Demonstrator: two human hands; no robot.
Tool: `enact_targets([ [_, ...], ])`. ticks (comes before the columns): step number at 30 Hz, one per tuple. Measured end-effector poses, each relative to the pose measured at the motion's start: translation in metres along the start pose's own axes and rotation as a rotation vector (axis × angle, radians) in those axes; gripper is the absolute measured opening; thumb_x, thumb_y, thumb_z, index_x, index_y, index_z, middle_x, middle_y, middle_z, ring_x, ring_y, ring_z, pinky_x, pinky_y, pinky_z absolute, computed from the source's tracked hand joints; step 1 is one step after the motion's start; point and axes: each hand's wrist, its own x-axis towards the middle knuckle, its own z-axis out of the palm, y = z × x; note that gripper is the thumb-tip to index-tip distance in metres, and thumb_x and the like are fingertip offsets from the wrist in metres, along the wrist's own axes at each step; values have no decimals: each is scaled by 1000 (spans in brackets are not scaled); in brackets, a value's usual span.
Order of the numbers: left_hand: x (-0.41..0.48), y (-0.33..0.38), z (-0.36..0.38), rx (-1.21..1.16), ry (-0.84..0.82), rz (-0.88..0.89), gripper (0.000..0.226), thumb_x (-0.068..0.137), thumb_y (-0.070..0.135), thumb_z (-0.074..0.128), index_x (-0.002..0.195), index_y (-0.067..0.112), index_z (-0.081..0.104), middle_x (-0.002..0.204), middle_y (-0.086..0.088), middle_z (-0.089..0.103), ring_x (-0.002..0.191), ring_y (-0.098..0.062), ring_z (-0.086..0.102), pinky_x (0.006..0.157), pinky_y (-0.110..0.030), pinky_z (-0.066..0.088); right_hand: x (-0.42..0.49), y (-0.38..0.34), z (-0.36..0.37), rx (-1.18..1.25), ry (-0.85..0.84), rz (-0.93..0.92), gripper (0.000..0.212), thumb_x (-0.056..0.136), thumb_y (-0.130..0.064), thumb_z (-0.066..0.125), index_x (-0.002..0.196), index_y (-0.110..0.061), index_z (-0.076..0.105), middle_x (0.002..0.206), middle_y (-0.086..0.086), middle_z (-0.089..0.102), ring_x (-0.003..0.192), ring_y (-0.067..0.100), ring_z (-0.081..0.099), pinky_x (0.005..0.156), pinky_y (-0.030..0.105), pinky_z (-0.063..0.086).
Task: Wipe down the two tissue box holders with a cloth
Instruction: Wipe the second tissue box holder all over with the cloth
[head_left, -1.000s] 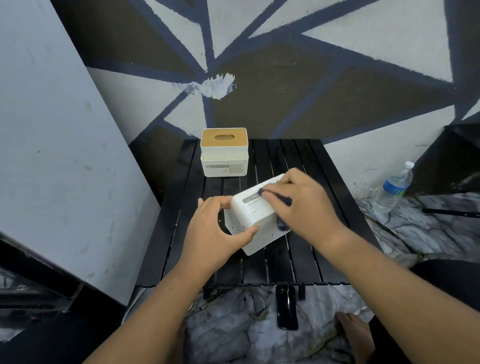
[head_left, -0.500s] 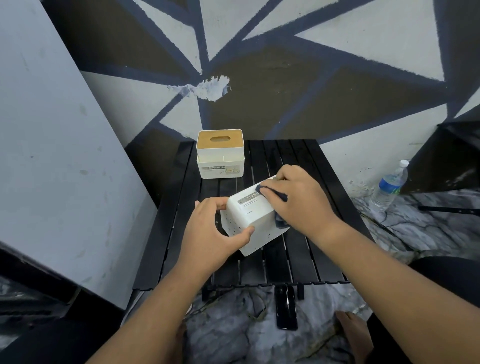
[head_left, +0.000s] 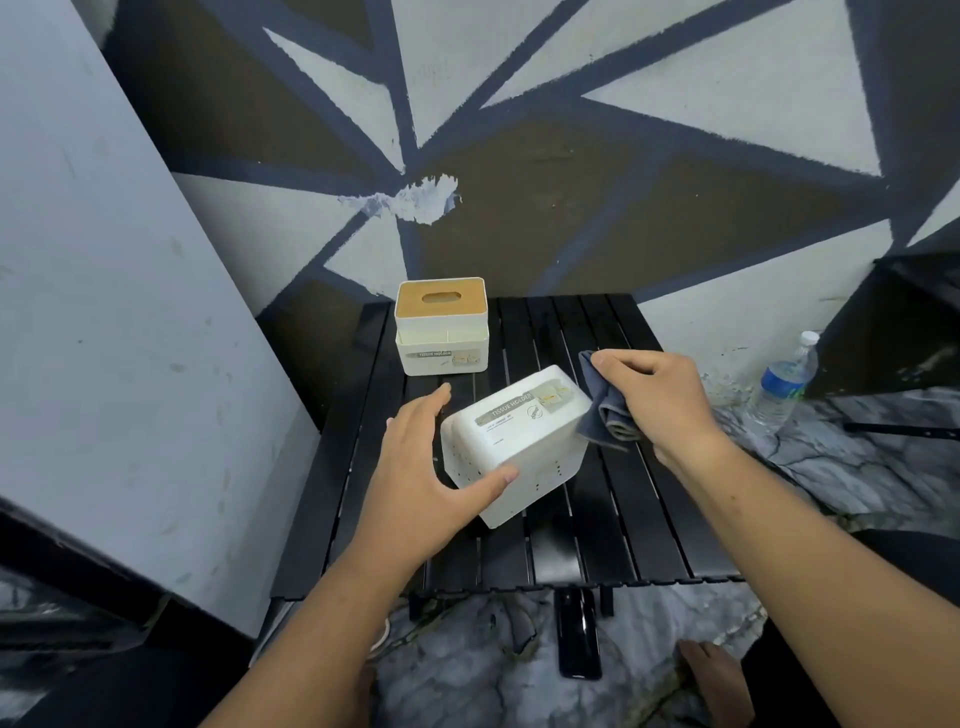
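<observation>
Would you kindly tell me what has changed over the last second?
The right hand, still gripping the cloth, slid off the labelled face of the near holder to its right end. The left hand loosened, fingers straightening, thumb still on the holder. The lidded holder at the back stayed put.

Dim, even light; sharp focus; wide-angle edge bending.

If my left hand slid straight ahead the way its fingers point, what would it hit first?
Probably the upright tissue holder farther back: the left hand points toward it with nothing visible between them, though depth is unclear.
</observation>
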Motion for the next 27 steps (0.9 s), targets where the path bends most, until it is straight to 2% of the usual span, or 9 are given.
enact_targets([
  [3, 14, 20, 2, 69, 5, 47, 101, 78, 74, 82, 161, 38, 38, 156, 28, 38, 143, 15, 18, 134, -56, 20, 3, -3, -12, -28, -5, -31, 10, 98, -25, 79, 97, -31, 87, 92, -8, 84, 87, 14, 79, 76, 31, 61],
  [6, 36, 38, 12, 211, 12, 132, 90, 79, 82, 74, 152, 37, 47, 150, 20, 51, 144, -1, 34, 135, -48, 4, 3, -4, -21, -55, -10, -57, 10, 98, -25, 79, 96, -31, 87, 91, -9, 83, 90, 13, 79, 75, 31, 62],
  [8, 50, 50, 23, 308, -20, 168, 87, 77, 88, 65, 147, 39, 51, 143, 20, 56, 139, -9, 46, 135, -54, 11, 3, -5, -28, -64, -10, -60, 10, 98, -24, 79, 95, -30, 87, 91, -10, 83, 91, 11, 79, 73, 29, 60],
  [10, 63, 63, 35, 378, -82, 160, 88, 76, 91, 62, 146, 39, 51, 141, 21, 57, 139, -10, 47, 132, -61, 13, 3, -5, -34, -76, -20, -54, 10, 98, -24, 79, 95, -28, 88, 90, -10, 83, 90, 12, 79, 73, 29, 60],
  [15, 81, 87, 57, 585, -188, 119, 82, 78, 91, 60, 139, 37, 57, 135, 17, 61, 140, -19, 47, 130, -68, -3, 0, -4, -41, -54, -64, 9, 14, 99, -24, 78, 89, -25, 88, 82, 2, 82, 64, 22, 76, 61, 38, 62],
  [19, 85, 91, 60, 593, -187, 86, 70, 82, 80, 66, 135, 35, 62, 124, 16, 63, 136, -20, 46, 127, -70, -12, -2, -2, -41, -95, -109, -15, 17, 100, -27, 76, 87, -27, 87, 85, 2, 82, 73, 24, 80, 61, 40, 65],
  [22, 84, 88, 59, 519, -167, 81, 68, 80, 76, 70, 135, 36, 63, 123, 18, 62, 136, -18, 45, 129, -69, -12, -1, 3, -38, -150, -140, -17, 13, 100, -34, 76, 94, -34, 87, 91, -6, 82, 86, 20, 81, 73, 48, 69],
  [25, 81, 86, 50, 367, -144, 82, 62, 78, 72, 75, 129, 39, 62, 119, 24, 60, 132, -13, 47, 131, -65, -6, -1, 1, -34, -139, -141, -33, 10, 99, -34, 77, 97, -33, 87, 93, -9, 82, 90, 18, 80, 75, 49, 69],
  [27, 75, 82, 41, 211, -131, 73, 59, 72, 72, 76, 123, 44, 61, 114, 26, 61, 124, -9, 52, 128, -63, 23, -2, -3, -31, -113, -148, -34, 9, 98, -34, 78, 97, -32, 87, 93, -9, 82, 91, 18, 80, 75, 48, 69],
])
